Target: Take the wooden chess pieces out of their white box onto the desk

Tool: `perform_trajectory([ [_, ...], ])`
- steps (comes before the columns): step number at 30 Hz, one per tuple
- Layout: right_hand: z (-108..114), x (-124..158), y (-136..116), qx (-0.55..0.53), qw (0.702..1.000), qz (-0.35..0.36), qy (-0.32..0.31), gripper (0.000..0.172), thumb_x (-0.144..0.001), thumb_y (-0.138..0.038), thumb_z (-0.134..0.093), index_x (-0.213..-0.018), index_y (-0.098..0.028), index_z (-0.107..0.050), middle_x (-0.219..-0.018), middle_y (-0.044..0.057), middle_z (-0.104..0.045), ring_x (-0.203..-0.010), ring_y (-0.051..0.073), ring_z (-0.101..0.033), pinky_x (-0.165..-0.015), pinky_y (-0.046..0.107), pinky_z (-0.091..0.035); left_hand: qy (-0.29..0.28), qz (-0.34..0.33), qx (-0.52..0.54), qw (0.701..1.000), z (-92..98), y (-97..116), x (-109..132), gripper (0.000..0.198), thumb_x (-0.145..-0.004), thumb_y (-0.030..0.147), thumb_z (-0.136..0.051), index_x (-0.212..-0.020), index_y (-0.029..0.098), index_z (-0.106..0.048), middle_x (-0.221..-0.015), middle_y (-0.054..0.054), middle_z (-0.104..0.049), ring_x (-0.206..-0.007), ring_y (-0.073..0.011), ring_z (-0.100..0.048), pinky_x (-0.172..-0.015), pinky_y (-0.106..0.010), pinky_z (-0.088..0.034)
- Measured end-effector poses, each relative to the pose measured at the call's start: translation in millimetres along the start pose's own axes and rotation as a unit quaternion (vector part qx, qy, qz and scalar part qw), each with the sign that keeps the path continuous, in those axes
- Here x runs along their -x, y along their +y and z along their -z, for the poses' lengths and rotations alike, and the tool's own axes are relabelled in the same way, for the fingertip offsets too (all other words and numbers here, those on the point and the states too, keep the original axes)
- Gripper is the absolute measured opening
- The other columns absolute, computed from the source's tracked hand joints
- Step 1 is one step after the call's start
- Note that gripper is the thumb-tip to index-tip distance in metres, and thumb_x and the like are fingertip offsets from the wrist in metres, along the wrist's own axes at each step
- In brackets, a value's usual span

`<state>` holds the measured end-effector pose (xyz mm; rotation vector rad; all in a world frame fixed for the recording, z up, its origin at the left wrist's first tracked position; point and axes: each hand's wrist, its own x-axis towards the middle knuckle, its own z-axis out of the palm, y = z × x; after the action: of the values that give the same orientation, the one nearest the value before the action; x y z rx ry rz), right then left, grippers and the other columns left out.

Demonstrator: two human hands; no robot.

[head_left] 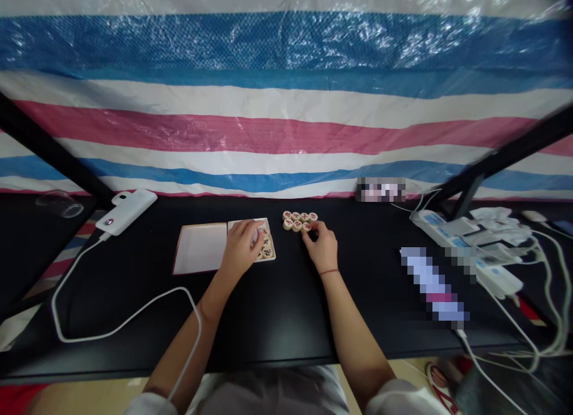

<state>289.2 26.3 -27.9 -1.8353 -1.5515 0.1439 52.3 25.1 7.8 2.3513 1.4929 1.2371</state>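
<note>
A shallow open box (pixel 271 258) of round Chinese chess pieces (pixel 267 252) with dark red characters lies on the black table. My left hand (pixel 242 245) rests over its left part, thumb and fingers apart above the pieces and hiding some of them. Right of the box, several pieces (pixel 296 216) sit face up in two short rows. With thumb and index finger, my right hand (pixel 323 248) pinches the Chinese chess piece (pixel 307 227) at the right end of the front row. The box lid (pixel 199 249) lies open against the box's left side.
A white power bank (pixel 128 212) with a long white cable (pixel 120 331) stands at the left; the cable loops over my left forearm. To the right are a blurred phone-like object (pixel 432 283) and a power strip (pixel 496 274) with plugs and cables. A striped sheet (pixel 277 134) hangs behind the table.
</note>
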Motion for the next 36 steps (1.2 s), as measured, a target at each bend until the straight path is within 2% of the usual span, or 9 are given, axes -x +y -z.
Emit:
perform_trajectory([
  [5,8,5,-25,-0.023,0.997,0.041,0.059,0.022,-0.084,-0.038,-0.054,-0.091,-0.019,-0.061,-0.083,0.007,-0.064,-0.075,0.021,-0.057,-0.073,0.034,-0.045,-0.037,0.078,-0.075,0.993,4.3,-3,-3,0.025,-0.091,0.020,-0.045,-0.104,0.021,-0.066,-0.100,-0.008,-0.068,-0.096,-0.0228,-0.060,-0.086,-0.037,-0.043],
  [9,2,20,-58,-0.120,0.986,0.110,-0.042,0.027,-0.093,-0.036,-0.044,-0.103,-0.018,-0.063,-0.086,0.007,-0.067,-0.078,0.019,-0.061,-0.076,0.031,-0.048,-0.136,0.111,-0.159,0.972,2.0,0,-12,0.030,-0.094,0.028,-0.042,-0.094,0.020,-0.071,-0.096,-0.009,-0.070,-0.096,-0.0262,-0.057,-0.083,-0.039,-0.039],
  [12,-7,29,-72,-0.130,0.979,0.121,-0.102,0.033,-0.097,-0.037,-0.040,-0.113,-0.017,-0.062,-0.093,0.008,-0.070,-0.081,0.020,-0.064,-0.079,0.032,-0.049,-0.179,0.095,-0.182,0.962,-5.1,3,-15,0.034,-0.094,0.033,-0.043,-0.085,0.019,-0.073,-0.092,-0.010,-0.070,-0.096,-0.0274,-0.056,-0.084,-0.042,-0.036],
  [16,-13,33,-75,-0.113,0.981,0.115,-0.113,0.035,-0.097,-0.036,-0.039,-0.114,-0.018,-0.062,-0.097,0.009,-0.071,-0.086,0.022,-0.066,-0.082,0.035,-0.050,-0.148,0.061,-0.167,0.973,-13.4,4,-12,0.030,-0.092,0.032,-0.049,-0.078,0.018,-0.072,-0.086,-0.011,-0.071,-0.093,-0.0275,-0.058,-0.083,-0.043,-0.036],
  [21,-13,31,-72,-0.115,0.981,0.108,-0.113,0.034,-0.096,-0.036,-0.039,-0.111,-0.018,-0.063,-0.094,0.010,-0.070,-0.086,0.023,-0.066,-0.081,0.036,-0.050,-0.124,0.092,-0.125,0.980,-14.0,7,-11,0.020,-0.086,0.031,-0.058,-0.072,0.019,-0.064,-0.074,-0.006,-0.071,-0.083,-0.0250,-0.062,-0.082,-0.042,-0.036],
  [25,-6,29,-71,-0.116,0.984,0.108,-0.086,0.030,-0.090,-0.037,-0.051,-0.112,-0.019,-0.063,-0.094,0.008,-0.071,-0.083,0.022,-0.065,-0.082,0.036,-0.050,-0.083,0.131,-0.072,0.985,-6.7,14,-14,0.011,-0.085,0.031,-0.061,-0.082,0.021,-0.064,-0.075,-0.002,-0.071,-0.084,-0.0224,-0.065,-0.087,-0.041,-0.037],
  [28,1,29,-73,-0.126,0.979,0.148,-0.063,0.034,-0.084,-0.037,-0.061,-0.113,-0.020,-0.062,-0.101,0.007,-0.070,-0.086,0.022,-0.064,-0.083,0.037,-0.049,-0.075,0.143,0.028,0.986,0.1,21,-13,0.012,-0.086,0.032,-0.060,-0.091,0.022,-0.064,-0.083,-0.001,-0.073,-0.082,-0.0191,-0.067,-0.084,-0.036,-0.043],
  [32,5,31,-77,-0.140,0.970,0.190,-0.055,0.026,-0.087,-0.034,-0.056,-0.108,-0.021,-0.064,-0.094,0.006,-0.070,-0.085,0.021,-0.063,-0.081,0.036,-0.049,-0.095,0.169,0.175,0.965,3.1,26,-9,0.016,-0.087,0.036,-0.058,-0.091,0.022,-0.063,-0.082,-0.001,-0.072,-0.076,-0.0157,-0.067,-0.074,-0.029,-0.050],
  [36,12,19,-61,-0.129,0.986,0.106,0.010,0.028,-0.085,-0.038,-0.055,-0.104,-0.019,-0.064,-0.091,0.007,-0.069,-0.079,0.020,-0.062,-0.078,0.034,-0.049,-0.040,0.248,0.275,0.928,-0.3,20,-6,0.018,-0.083,0.037,-0.063,-0.091,0.021,-0.062,-0.089,-0.003,-0.072,-0.085,-0.0172,-0.069,-0.077,-0.030,-0.054],
])
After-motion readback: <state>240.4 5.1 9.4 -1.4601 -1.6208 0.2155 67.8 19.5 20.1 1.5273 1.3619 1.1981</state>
